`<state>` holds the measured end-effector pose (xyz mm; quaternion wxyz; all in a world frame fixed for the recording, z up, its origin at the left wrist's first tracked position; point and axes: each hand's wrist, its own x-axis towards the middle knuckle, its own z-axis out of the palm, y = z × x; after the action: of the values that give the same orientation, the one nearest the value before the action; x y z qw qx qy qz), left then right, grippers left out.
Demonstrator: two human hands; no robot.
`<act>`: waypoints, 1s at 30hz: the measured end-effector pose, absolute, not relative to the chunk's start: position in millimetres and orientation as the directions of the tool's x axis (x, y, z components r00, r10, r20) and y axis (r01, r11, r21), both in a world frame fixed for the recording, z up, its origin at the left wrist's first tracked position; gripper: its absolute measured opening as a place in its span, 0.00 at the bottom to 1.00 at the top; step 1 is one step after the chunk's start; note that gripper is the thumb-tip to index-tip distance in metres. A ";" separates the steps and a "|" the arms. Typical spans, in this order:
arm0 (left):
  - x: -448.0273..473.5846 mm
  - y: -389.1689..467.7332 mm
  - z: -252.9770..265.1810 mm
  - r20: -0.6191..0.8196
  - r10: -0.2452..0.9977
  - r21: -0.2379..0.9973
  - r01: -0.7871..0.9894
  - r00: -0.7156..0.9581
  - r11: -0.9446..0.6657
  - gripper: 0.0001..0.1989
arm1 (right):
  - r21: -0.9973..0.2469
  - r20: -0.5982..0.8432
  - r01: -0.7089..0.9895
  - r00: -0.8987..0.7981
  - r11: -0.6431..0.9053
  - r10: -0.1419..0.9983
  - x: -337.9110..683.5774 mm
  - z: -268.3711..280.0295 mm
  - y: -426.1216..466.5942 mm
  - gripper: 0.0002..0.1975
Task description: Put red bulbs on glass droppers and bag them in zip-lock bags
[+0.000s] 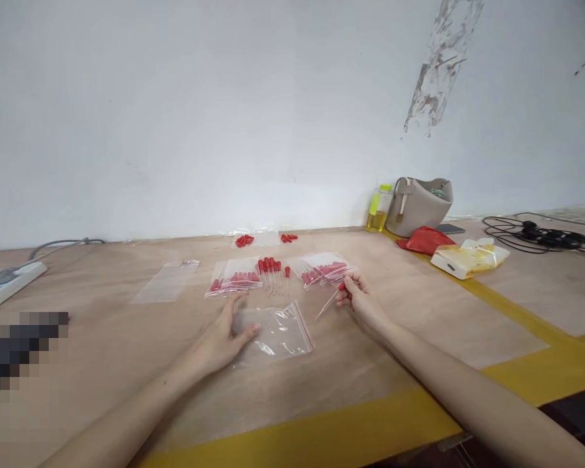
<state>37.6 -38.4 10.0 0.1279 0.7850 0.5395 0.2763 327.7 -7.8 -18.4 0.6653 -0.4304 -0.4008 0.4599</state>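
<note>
My right hand (pixel 358 300) pinches a glass dropper (pixel 327 303) by its red rubber bulb, the clear tip slanting down to the left. Over the left end of a clear zip bag (pixel 277 333) lies my left hand (pixel 229 335), thumb and fingers apart. The bag rests flat, its red-edged opening towards the right. Just beyond it, several loose droppers (pixel 270 270) lie side by side, bulbs pointing away from me. Filled bags of droppers are stacked on both sides, a left pile (pixel 236 276) and a right pile (pixel 322 270).
Loose red bulbs (pixel 244 241) lie near the wall. A flat clear bag (pixel 166 283) and a power strip (pixel 12 286) are at left. At right are a bottle (pixel 379 211), a grey bag (pixel 419 208), a red packet (pixel 426 240), a tissue pack (pixel 469 259) and black cables (pixel 546 234).
</note>
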 end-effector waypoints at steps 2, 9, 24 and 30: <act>38.1 -41.7 13.5 0.362 0.874 0.307 0.844 0.323 -0.439 0.26 | -0.936 0.124 -0.293 0.244 0.195 0.962 323.8 -19.4 -10.4 0.17; 52.1 -44.0 11.2 0.235 0.601 0.170 0.576 0.764 -0.800 0.18 | -0.913 0.106 -0.369 0.194 0.173 0.975 316.9 -21.9 -16.0 0.17; 69.0 -22.6 36.4 -0.068 0.493 0.163 0.497 0.867 -0.852 0.32 | -0.961 0.168 -0.184 0.195 0.204 0.966 322.7 -23.4 -11.6 0.21; 82.9 -17.4 43.3 -0.055 0.451 0.168 0.453 0.891 -0.875 0.36 | -0.949 0.176 -0.215 0.242 0.230 0.954 331.3 -19.6 -11.2 0.20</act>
<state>82.9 -17.4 43.3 0.0887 0.9683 0.2335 -0.0071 331.3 -11.2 -19.6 0.6583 -0.4333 -0.4262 0.4441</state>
